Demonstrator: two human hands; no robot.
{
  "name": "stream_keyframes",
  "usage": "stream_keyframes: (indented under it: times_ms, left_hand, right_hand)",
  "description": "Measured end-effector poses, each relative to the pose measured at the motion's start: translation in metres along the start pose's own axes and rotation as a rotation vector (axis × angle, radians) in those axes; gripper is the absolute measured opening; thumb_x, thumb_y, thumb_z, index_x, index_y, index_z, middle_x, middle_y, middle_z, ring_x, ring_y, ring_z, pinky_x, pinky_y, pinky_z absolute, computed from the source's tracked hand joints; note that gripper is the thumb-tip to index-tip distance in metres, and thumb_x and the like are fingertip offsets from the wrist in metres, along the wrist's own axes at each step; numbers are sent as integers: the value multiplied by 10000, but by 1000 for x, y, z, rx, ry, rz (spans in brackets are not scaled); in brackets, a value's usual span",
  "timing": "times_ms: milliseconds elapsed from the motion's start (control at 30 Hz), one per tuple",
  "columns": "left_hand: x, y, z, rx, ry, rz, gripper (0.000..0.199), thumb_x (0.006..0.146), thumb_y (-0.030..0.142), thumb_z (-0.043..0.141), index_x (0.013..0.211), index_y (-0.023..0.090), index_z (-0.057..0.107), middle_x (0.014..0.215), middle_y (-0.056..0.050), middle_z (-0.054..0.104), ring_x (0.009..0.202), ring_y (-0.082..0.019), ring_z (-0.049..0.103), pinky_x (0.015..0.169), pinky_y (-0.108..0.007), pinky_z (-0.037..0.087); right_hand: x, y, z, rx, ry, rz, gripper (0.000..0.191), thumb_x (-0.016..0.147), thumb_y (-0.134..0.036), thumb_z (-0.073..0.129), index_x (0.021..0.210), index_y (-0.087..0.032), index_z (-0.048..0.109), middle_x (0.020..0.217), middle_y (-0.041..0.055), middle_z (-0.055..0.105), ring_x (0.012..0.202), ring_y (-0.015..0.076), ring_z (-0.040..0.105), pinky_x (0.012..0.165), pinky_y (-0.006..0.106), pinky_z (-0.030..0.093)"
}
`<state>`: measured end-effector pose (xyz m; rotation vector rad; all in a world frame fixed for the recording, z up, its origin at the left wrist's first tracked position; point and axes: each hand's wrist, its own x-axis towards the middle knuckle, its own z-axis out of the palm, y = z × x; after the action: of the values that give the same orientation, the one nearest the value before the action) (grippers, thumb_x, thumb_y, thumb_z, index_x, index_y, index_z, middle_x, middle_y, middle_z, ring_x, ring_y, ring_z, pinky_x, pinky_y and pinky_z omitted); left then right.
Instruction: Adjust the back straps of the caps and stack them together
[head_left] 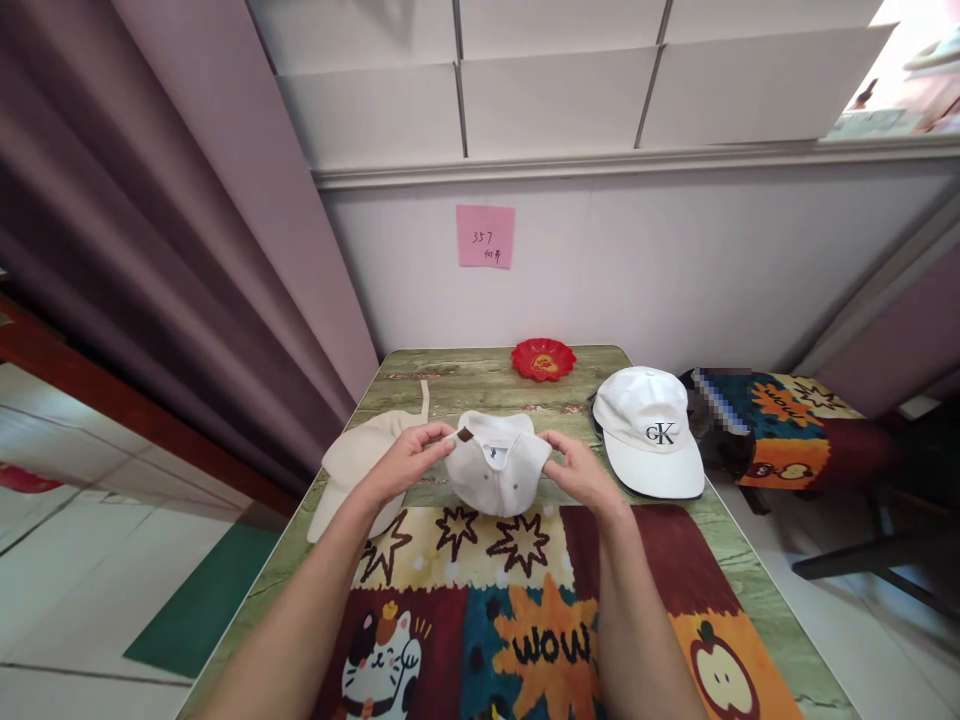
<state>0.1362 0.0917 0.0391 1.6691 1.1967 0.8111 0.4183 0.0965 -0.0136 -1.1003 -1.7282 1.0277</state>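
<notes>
Both hands hold a white cap (491,488) above the table's middle. It has small eyelets and a brown tag, and part of its inside shows at the top. My left hand (409,462) pinches its left edge by the tag. At the right edge my right hand (576,465) grips it between thumb and fingers. A beige cap (360,450) lies to the left, partly hidden by my left forearm, with a thin strap sticking up. Over on the right sits a white cap with dark letters (645,425), a dark edge showing beneath it.
A red scalloped dish (544,360) stands at the back of the green wood-patterned table (420,365). A colourful mat (450,570) covers the near part. Behind rises a wall with a pink note (486,237); a purple curtain (225,250) hangs at left. A cloth-covered stool (795,430) is at right.
</notes>
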Motion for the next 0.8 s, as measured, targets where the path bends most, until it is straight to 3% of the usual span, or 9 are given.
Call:
stream_keyframes:
  times_ms: [133, 200, 333, 400, 567, 700, 800]
  left_hand:
    - [-3, -4, 8, -7, -12, -38, 283, 839, 453, 631, 947, 203, 705, 912, -51, 703, 817, -207, 634, 720, -282, 497]
    - [-4, 0, 10, -13, 0, -43, 263, 825, 431, 650, 933, 200, 713, 902, -42, 706, 802, -199, 635, 697, -269, 488]
    - [-2, 4, 17, -63, 24, -69, 235, 756, 382, 718, 890, 188, 713, 846, -31, 701, 748, -194, 631, 637, -257, 482]
    - [-1, 3, 22, -91, 48, -75, 242, 718, 361, 748, 880, 187, 707, 834, -28, 697, 736, -193, 628, 625, -256, 484]
    - [-1, -7, 28, -47, 123, -25, 263, 690, 358, 778, 871, 195, 680, 862, -26, 694, 793, -206, 632, 693, -279, 490]
    - [-4, -11, 28, 262, 240, 125, 174, 760, 352, 728, 838, 210, 667, 877, -42, 669, 864, -227, 618, 801, -328, 472]
    - [-8, -6, 30, 541, 303, 272, 108, 819, 329, 676, 830, 223, 657, 964, -71, 653, 958, -248, 596, 881, -360, 447]
  right_hand:
    - [-11, -12, -13, 11, -213, 8, 332, 778, -290, 655, 1096, -230, 730, 1013, 49, 753, 949, 255, 675, 795, 329, 509]
    - [-13, -20, -11, 11, -261, 17, 328, 806, -382, 663, 1085, -226, 737, 1010, 57, 754, 923, 256, 683, 740, 309, 504]
    - [-7, -30, 15, -155, -169, 46, 371, 847, -510, 619, 658, -206, 718, 660, 37, 712, 611, 194, 628, 580, 266, 413]
    - [-3, -30, 29, -192, -135, 62, 394, 832, -487, 642, 559, -204, 654, 555, 20, 656, 522, 163, 569, 537, 256, 369]
    - [1, -30, 37, 88, -10, 69, 211, 817, -392, 652, 757, -190, 671, 670, 1, 669, 640, 153, 593, 612, 239, 431]
    - [-2, -35, 31, 455, 49, 98, 332, 887, -501, 568, 846, -177, 628, 587, -31, 563, 560, 119, 551, 576, 232, 459]
    - [-1, -35, 36, 562, 64, 110, 361, 909, -532, 525, 912, -181, 612, 610, -47, 531, 485, 92, 514, 498, 212, 443]
